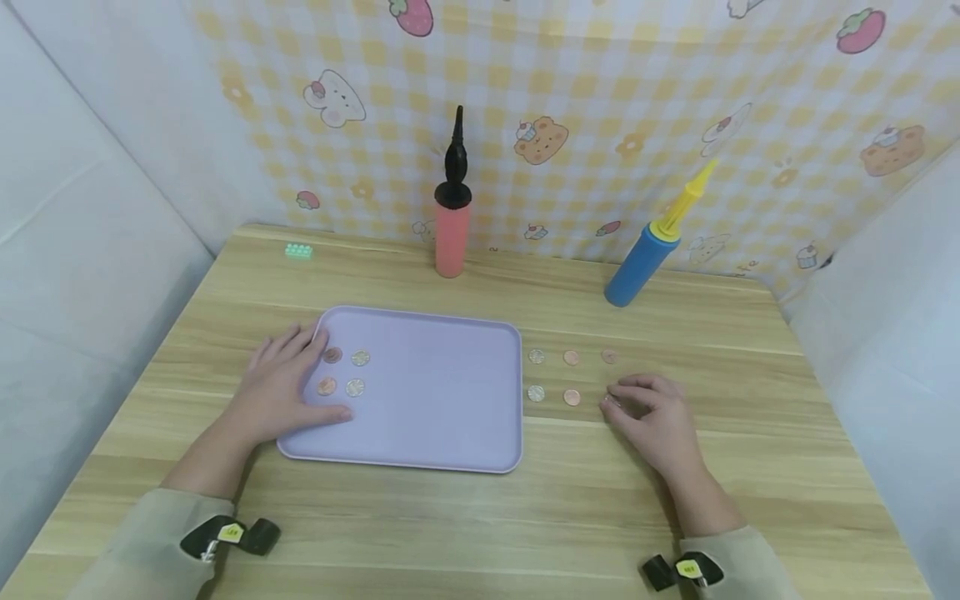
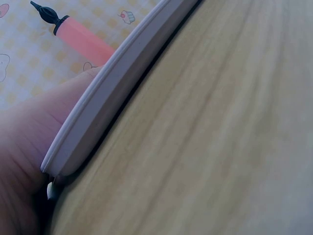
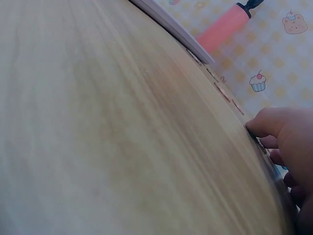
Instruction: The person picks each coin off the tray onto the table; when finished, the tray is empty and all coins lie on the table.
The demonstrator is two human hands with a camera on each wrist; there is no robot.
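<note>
Sleeves cross the frame's bottom; my left hand rests, fingers spread, on the tray left of centre; right of centre, my right hand pinches a coin.

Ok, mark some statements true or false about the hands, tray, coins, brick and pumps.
1. Four coins lie on the tray. True.
2. The left hand rests at the tray's right end. False: the left hand is at the left end.
3. The brick sits on the tray. False: the brick is on the table.
4. The right hand has its fingertips at a coin off the tray. True.
5. The blue pump is right of the pink pump. True.
</note>
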